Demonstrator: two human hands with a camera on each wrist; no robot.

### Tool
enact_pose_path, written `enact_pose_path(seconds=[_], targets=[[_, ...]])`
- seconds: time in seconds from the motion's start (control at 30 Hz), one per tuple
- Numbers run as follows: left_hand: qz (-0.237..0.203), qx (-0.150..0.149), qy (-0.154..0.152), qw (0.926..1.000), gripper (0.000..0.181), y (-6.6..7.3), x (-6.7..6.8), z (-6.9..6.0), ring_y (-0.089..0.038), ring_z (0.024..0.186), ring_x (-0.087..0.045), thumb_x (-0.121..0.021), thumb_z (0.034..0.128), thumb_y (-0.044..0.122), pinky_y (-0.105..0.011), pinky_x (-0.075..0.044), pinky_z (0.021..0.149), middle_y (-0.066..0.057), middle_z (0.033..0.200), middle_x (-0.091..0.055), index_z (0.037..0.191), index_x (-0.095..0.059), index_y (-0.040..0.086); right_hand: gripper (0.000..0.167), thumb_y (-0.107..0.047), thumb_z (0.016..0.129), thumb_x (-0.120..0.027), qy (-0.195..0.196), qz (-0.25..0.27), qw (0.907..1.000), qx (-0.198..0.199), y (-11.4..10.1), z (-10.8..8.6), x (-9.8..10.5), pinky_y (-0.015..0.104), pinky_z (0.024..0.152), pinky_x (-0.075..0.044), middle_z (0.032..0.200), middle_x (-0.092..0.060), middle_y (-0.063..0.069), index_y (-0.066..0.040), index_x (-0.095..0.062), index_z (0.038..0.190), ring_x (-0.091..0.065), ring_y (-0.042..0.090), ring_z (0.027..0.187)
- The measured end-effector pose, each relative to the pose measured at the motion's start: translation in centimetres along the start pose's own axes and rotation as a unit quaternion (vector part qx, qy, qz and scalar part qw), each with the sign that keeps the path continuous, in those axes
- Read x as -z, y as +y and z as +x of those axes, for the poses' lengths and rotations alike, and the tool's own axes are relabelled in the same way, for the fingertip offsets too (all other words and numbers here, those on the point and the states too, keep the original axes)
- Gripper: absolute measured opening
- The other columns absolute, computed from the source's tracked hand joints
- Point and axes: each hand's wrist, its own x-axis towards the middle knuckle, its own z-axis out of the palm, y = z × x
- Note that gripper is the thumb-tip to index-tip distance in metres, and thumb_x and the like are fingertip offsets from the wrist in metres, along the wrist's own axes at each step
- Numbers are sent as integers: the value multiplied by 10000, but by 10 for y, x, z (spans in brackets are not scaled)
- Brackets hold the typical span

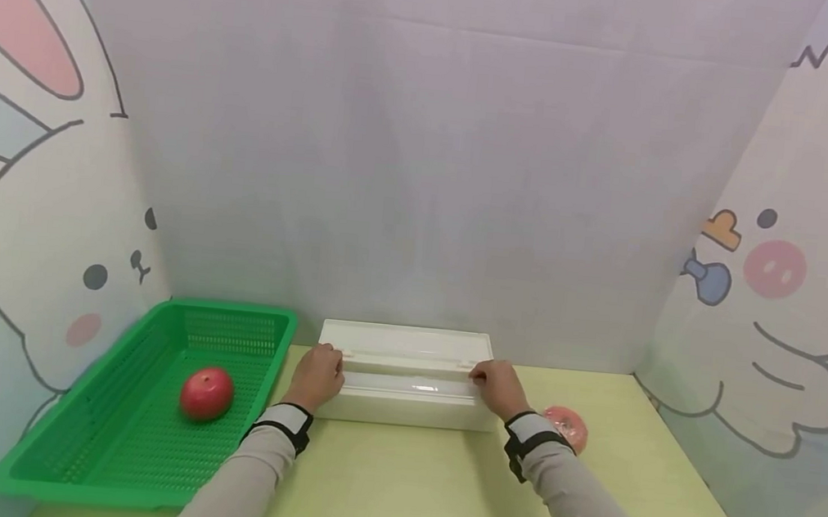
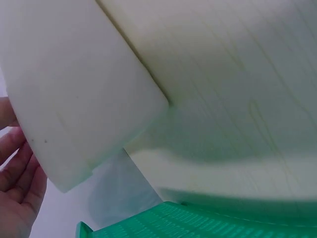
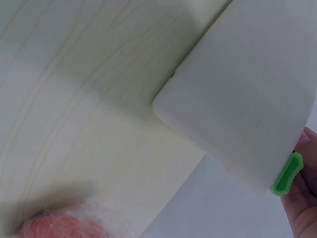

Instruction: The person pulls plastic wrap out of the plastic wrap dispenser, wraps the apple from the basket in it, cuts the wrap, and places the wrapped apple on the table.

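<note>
A white cling film dispenser stands on the table with its lid raised at the back. A glossy strip of cling film shows in its opening. At the left end my left hand pinches the film's edge with curled fingers. My right hand does the same at the right end; the clear film is hard to make out at the fingertips. In the right wrist view a green slide cutter sits on the dispenser's top edge, beside the right hand's fingers.
On the left stands a green plastic basket with a red round fruit inside. Right of the dispenser lies a red round item wrapped in clear film, close to my right forearm. A grey curtain hangs behind the table.
</note>
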Motion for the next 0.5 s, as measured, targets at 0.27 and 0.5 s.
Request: enact_pose_path(seconds=[0.27,0.5], targets=[[-129,30,-58,9999,238,0,2,1,-152,558,-474,-680,744,-51,-253,-400,512,-57,601,-516,603,-524,62,135,125,746,-666,78,100,9999,-95,-1,-2,3,402,692,-566,744,-729,119,7,-727,725,-697,274,715],[-1349,-170,-650,9886,157,-3,6,1,-325,862,-661,-583,812,-110,-407,-556,727,-182,904,-690,918,-666,-28,122,117,764,-665,-28,190,9996,-211,-4,1,3,409,706,-568,764,-734,130,18,-732,739,-698,280,734]])
